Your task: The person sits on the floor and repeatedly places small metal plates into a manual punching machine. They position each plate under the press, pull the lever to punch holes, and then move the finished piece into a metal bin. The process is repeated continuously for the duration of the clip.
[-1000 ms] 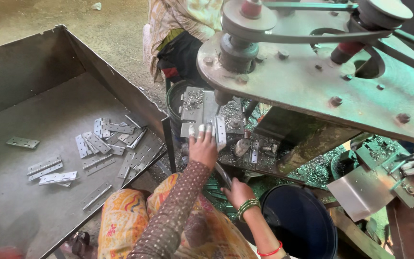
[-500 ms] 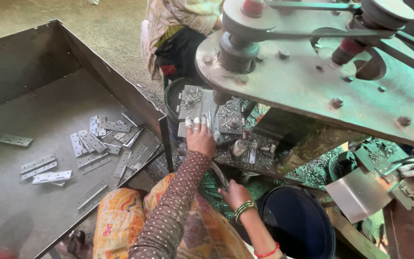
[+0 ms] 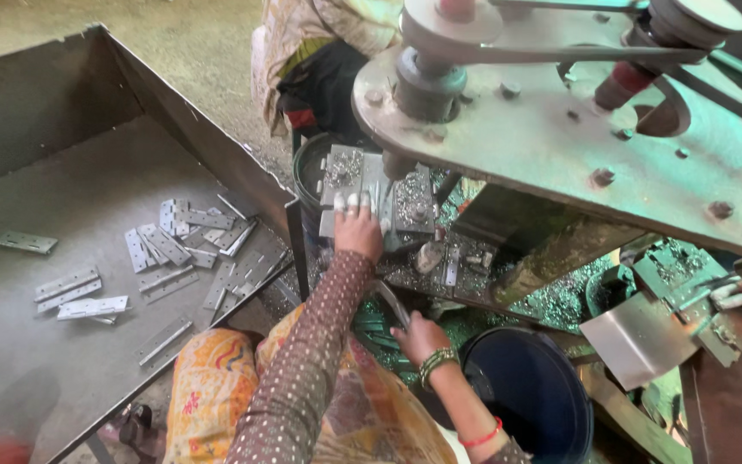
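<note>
My left hand presses a metal plate onto the machine bed, fingers curled over its top edge. My right hand grips a lever below. Risk: fingers lie under the press head; pulling early could crush them.

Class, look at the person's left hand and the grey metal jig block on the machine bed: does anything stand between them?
Nothing visible does. The left hand already rests on the grey metal jig block, fingertips on its top. The large belt-driven machine plate overhangs to the right, not between them.
</note>
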